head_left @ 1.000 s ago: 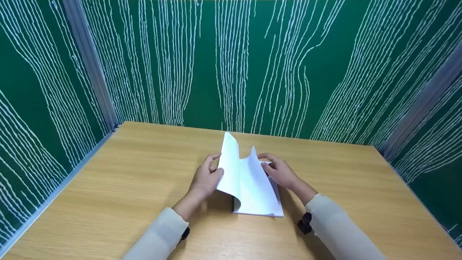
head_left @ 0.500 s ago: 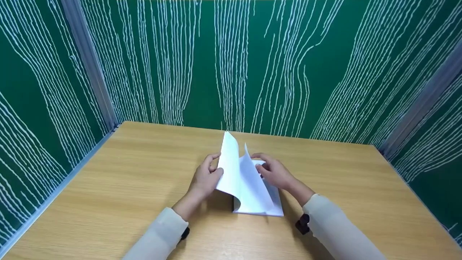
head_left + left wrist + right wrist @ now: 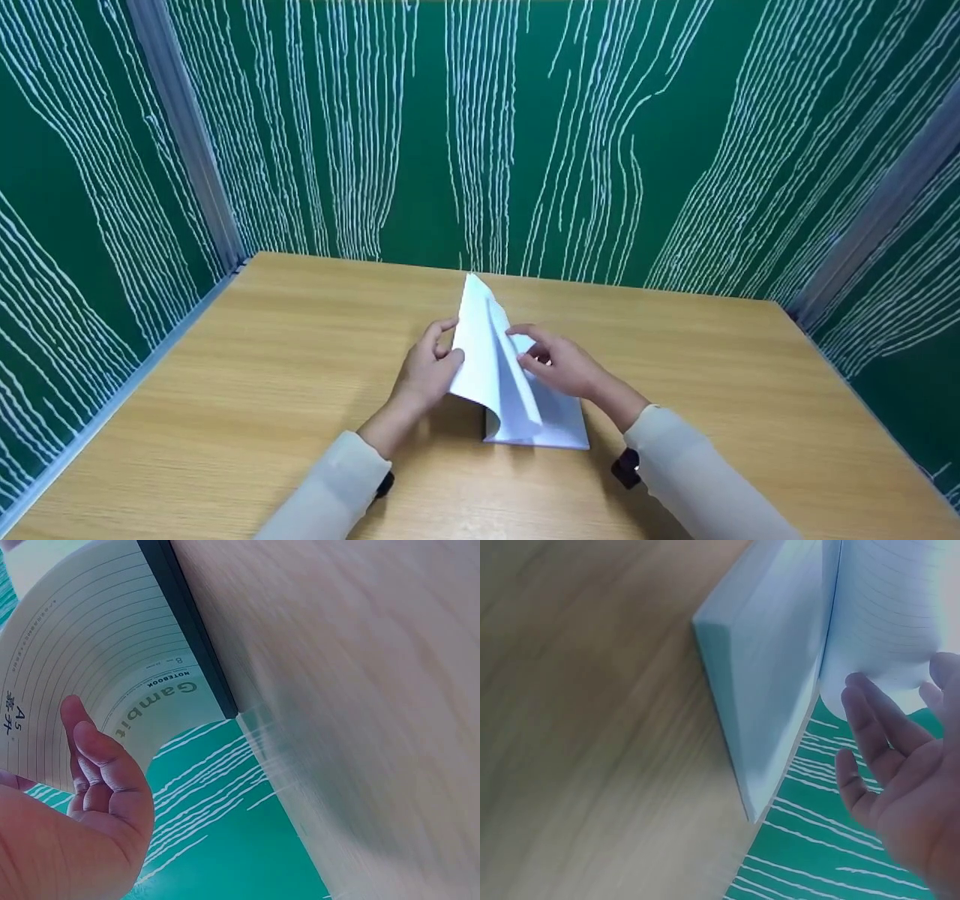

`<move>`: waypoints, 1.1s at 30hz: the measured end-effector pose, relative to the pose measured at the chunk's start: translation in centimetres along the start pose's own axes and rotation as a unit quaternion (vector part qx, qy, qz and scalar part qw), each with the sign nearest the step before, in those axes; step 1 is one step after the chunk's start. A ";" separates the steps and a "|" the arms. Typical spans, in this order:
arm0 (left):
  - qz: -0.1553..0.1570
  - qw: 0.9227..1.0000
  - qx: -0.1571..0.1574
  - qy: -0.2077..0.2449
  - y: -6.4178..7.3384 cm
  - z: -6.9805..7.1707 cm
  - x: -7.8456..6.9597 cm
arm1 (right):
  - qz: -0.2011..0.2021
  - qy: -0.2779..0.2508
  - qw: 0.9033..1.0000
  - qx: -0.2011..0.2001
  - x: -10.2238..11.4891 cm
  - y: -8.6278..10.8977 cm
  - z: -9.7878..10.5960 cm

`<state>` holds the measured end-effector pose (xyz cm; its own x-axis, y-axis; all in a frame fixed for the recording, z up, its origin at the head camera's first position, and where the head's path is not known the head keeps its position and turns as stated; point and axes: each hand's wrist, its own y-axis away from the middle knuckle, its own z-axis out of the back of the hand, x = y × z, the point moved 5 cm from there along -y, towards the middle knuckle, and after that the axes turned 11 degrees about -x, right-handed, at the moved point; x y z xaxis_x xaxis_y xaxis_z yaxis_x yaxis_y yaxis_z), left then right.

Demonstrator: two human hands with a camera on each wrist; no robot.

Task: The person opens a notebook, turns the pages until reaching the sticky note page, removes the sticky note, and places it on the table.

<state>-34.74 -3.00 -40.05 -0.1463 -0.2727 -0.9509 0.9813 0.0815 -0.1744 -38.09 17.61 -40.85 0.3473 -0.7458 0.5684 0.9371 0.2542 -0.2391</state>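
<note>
A notebook [image 3: 562, 424] lies on the table, its front part lifted and curled upright toward the left. My left hand [image 3: 427, 371] holds this raised cover [image 3: 474, 352], thumb on one face and fingers on the other. "Gambit NOTEBOOK" and "A5" are printed on the cover's outside in the left wrist view, beside a dark spine [image 3: 191, 630]. Between the cover and the flat page block [image 3: 769, 667] stands a curved leaf [image 3: 517, 379]. My right hand [image 3: 566, 367] touches its right face with fingertips and thumb. The right wrist view shows faint ruled lines there.
The wooden table [image 3: 300, 360] stretches around the notebook. Behind it rises a green wall [image 3: 427, 150] with white wavy lines, with grey posts [image 3: 187, 127] at the corners. Dark devices [image 3: 626, 466] sit at both wrists, by the pale sleeves.
My right hand has moved left, swinging a leaf from the right side over toward the raised cover. More of the page block shows at right. The left hand has stayed in place.
</note>
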 end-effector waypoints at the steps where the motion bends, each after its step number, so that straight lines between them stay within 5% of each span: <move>1: -0.001 1.000 0.000 -0.001 0.0 0.0 0.0 | 0.006 0.008 1.000 0.001 0.2 0.0 0.0; 33: 0.009 1.000 0.007 0.016 0.0 -0.1 -0.1 | 0.063 0.032 0.997 0.043 2.6 0.3 -1.0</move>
<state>-34.75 -2.91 -39.99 -0.1333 -0.2397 -0.9617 0.9853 0.0722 -0.1546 -36.94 15.18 -40.24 0.4617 -0.7421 0.4860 0.8868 0.3981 -0.2347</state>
